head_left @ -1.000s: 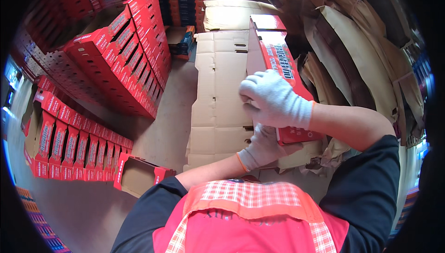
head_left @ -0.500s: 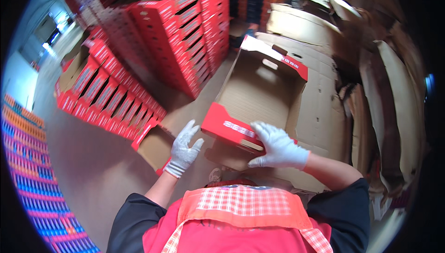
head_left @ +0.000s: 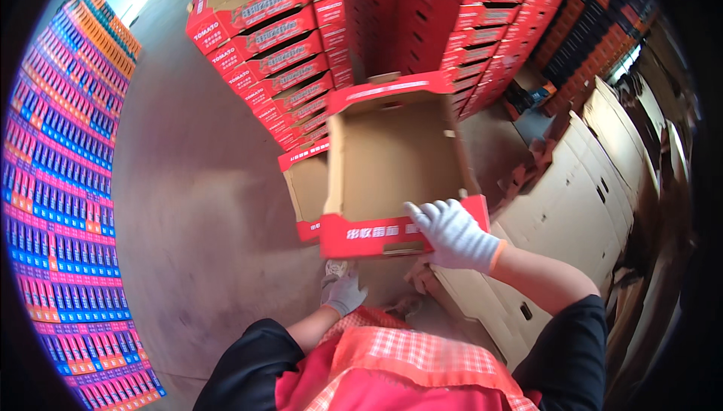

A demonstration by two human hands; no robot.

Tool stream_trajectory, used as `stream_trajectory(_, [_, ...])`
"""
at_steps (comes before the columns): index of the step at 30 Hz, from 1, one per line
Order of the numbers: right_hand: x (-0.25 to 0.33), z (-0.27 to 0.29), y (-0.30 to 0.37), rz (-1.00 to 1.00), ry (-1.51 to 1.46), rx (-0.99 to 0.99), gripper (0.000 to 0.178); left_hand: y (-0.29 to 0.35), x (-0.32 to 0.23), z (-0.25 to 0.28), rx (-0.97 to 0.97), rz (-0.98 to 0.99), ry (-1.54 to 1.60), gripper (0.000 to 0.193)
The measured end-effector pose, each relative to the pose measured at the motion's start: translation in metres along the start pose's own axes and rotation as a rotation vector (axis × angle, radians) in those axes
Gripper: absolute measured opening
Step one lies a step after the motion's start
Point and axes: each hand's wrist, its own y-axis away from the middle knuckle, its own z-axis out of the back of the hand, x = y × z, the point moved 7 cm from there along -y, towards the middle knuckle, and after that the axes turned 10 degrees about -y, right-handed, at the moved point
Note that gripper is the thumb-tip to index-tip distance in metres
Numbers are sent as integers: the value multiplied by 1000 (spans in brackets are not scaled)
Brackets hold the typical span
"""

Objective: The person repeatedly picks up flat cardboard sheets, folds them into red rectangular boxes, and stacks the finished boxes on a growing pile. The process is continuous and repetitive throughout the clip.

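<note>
My right hand [head_left: 456, 236], in a white knit glove, is closed over the near right edge of a red cardboard tray [head_left: 399, 230]. The tray is empty, with a bare brown inside, and is held up in front of me. Lower and to its left, my left hand [head_left: 345, 295] is gloved too, holds nothing and has its thumb apart from the fingers. It is close to my body, beside a shoe [head_left: 336, 268]. Partly hidden behind the held tray, another red tray [head_left: 307, 189] sits low by the foot of a stack of red trays [head_left: 279, 57].
A second tall stack of red trays [head_left: 482, 15] rises behind. Flat brown cardboard sheets [head_left: 557, 238] lean in a pile at my right. Pink, blue and orange stacked boxes [head_left: 64, 223] line the left. Grey floor [head_left: 181, 207] lies between them and the red stacks.
My view has turned leftward. The held tray has come off the cardboard sheets toward the red stacks, still in my right hand. My left hand has dropped nearer my body.
</note>
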Motion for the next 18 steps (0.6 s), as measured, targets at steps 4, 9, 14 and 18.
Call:
stream_trajectory(4, [-8, -99, -126, 81, 1, 153, 75, -69, 47, -28, 14, 26, -402, 81])
stream_trajectory(9, [-14, -238, -225, 98, -127, 185, 62, -157, 118, -72, -8, -70, -365, 45])
stream_trajectory(14, [-40, -332, -260, 17, -195, 247, 48, -197, 171, -131, 230, -134, -383, 38])
stream_trajectory(18, [-56, -375, -264, -101, 16, 488, 55, -202, 181, -123, -14, -144, -104, 46])
